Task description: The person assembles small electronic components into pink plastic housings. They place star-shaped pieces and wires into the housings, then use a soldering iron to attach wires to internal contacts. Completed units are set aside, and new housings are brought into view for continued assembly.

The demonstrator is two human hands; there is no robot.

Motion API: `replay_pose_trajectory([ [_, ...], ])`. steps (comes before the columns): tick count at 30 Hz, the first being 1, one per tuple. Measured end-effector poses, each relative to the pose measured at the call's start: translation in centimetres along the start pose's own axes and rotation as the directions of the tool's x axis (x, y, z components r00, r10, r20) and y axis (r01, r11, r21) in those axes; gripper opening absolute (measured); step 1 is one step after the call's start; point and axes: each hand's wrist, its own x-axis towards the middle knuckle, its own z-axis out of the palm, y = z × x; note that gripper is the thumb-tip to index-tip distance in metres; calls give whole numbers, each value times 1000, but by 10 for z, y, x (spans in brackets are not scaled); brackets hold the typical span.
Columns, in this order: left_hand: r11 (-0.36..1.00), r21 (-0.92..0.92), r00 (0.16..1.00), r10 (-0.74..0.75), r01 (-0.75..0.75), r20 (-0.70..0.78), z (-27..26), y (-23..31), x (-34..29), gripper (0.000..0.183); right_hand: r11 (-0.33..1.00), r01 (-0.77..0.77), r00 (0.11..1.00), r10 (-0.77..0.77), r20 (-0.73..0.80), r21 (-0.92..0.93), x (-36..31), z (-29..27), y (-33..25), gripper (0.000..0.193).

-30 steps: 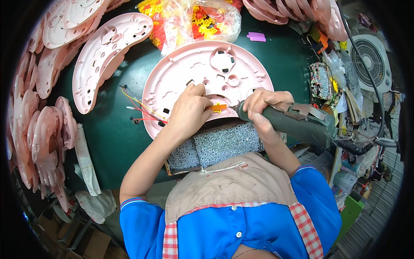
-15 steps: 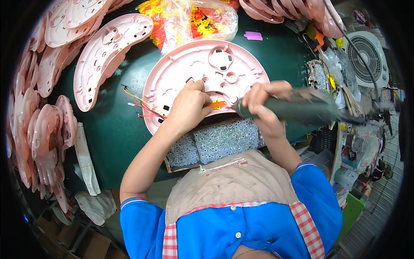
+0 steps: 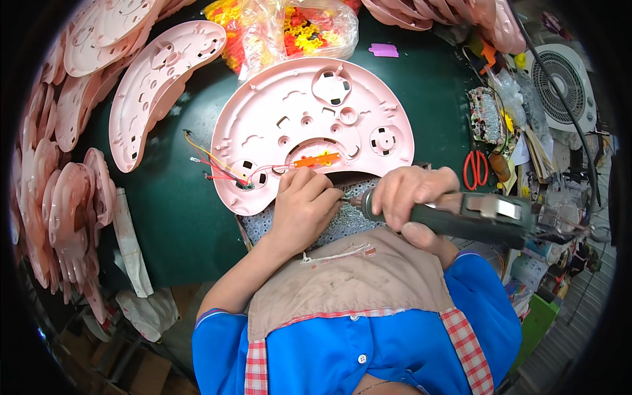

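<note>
My right hand (image 3: 411, 197) grips a dark green electric screwdriver (image 3: 474, 218), its bit pointing left. My left hand (image 3: 304, 204) is closed in a pinch at the tip of that bit; whatever is between the fingertips is too small to make out. Both hands are over small silver metal parts (image 3: 350, 220), partly covered by my arm and apron. Just beyond lies a rounded pink plastic shell (image 3: 260, 99), its hollow side up. An orange strip (image 3: 318, 160) sits across its curved slot, with yellow bits beside it. Thin red and yellow wires (image 3: 220, 164) trail over the shell's left side.
Pink plastic parts (image 3: 66, 210) are heaped on the left, with a curved one (image 3: 148, 85) beside the shell. Behind stands a clear bag (image 3: 322, 33) of yellow and red pieces. Red-handled scissors (image 3: 475, 170) and a white fan (image 3: 559, 85) are at right.
Both hands have drawn back from the shell's slot toward me, over the metal parts. The screwdriver came along and now meets the left fingertips. The orange strip is uncovered.
</note>
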Motion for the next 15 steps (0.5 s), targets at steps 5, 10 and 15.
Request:
replay_pose_trajectory([
  [5, 983, -175, 997, -63, 53, -52, -6, -2, 1, 26, 980, 145, 988, -150, 24, 135, 1, -7, -2, 50],
  [10, 936, -343, 989, -117, 80, -88, -8, -4, 1, 23, 979, 144, 988, -149, 28, 146, 5, -5, 0, 51],
  [15, 976, -218, 982, -36, -6, -188, -10, -2, 4, 24, 996, 69, 995, -73, 69, 58, 9, 0, -1, 49],
])
